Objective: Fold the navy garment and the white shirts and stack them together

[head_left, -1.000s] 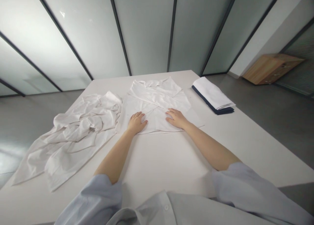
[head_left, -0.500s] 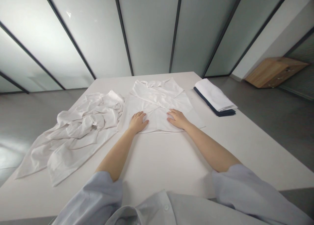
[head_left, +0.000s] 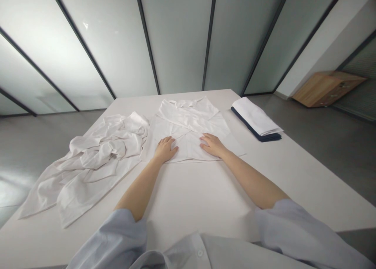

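Note:
A white shirt (head_left: 190, 116) lies spread on the table, its collar at the far end and its sleeves folded across the body. My left hand (head_left: 166, 149) rests on the lower left part of the shirt, palm down with the fingers spread. On the lower right part lies my right hand (head_left: 212, 145), likewise flat and with its fingers apart. Neither hand grips the cloth. The shirt's near edge runs just in front of both wrists.
Crumpled white garments (head_left: 100, 155) lie heaped to the left, close against the shirt. At the right edge of the white table (head_left: 194, 198) sits a folded white cloth (head_left: 257, 116) on a folded dark blue cloth (head_left: 268, 137). A wooden cabinet (head_left: 319, 87) stands beyond.
Both hands stay at the same places on the shirt. The whole view has shifted slightly, so everything appears a little lower.

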`<state>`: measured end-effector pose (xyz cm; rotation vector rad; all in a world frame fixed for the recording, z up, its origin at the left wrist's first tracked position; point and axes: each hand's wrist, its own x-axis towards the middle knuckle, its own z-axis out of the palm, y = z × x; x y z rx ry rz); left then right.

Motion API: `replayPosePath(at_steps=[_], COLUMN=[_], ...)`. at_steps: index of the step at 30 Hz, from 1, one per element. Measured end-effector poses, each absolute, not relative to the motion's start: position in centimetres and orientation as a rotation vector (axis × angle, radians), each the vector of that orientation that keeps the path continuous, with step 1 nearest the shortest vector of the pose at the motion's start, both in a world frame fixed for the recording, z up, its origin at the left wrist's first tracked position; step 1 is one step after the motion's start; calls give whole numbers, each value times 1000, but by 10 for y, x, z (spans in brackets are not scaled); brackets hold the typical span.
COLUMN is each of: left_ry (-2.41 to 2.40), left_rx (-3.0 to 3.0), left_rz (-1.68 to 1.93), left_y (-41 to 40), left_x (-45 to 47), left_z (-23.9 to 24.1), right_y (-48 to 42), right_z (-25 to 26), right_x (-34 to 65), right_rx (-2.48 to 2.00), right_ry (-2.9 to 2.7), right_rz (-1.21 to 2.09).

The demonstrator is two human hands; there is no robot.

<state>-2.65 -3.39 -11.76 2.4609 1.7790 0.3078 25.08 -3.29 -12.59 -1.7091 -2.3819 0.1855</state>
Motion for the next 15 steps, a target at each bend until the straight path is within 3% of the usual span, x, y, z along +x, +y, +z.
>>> replayPosePath(at_steps=[15], left_ry=[1455], left_rx=[2517], left_rz=[645], left_y=[-41], left_x=[-16], left_z=[-109], right_y=[-37], right_z=[-123], right_x=[242], right_rx=[-1441], right_ry=[-2372], right_rz=[40])
